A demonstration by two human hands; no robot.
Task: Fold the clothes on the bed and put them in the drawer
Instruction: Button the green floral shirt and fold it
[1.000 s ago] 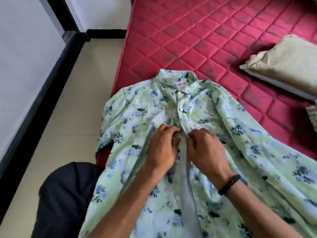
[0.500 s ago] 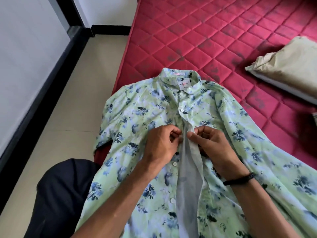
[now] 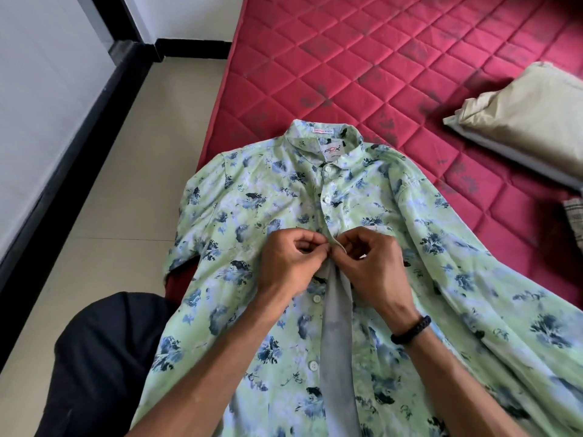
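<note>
A light green shirt [image 3: 252,209] with a blue flower print lies face up on the red quilted mattress [image 3: 362,64], collar away from me. Its top two buttons are closed; below my hands the front hangs apart and shows the grey inside. My left hand [image 3: 290,263] pinches the left edge of the front placket at chest height. My right hand [image 3: 372,266], with a black band on the wrist, pinches the right edge. The fingertips of both hands meet at one button spot. The drawer is not in view.
A beige pillow [image 3: 530,121] lies on the mattress at the right, with a bit of checked cloth [image 3: 575,222] below it. Beige tiled floor [image 3: 126,159] runs along the mattress's left side to a white wall with black skirting. My dark-clothed knee [image 3: 104,357] is at lower left.
Both hands have stayed pinched together on the shirt front at chest height, with the fingers shifting slightly. The view has moved a little closer to the shirt.
</note>
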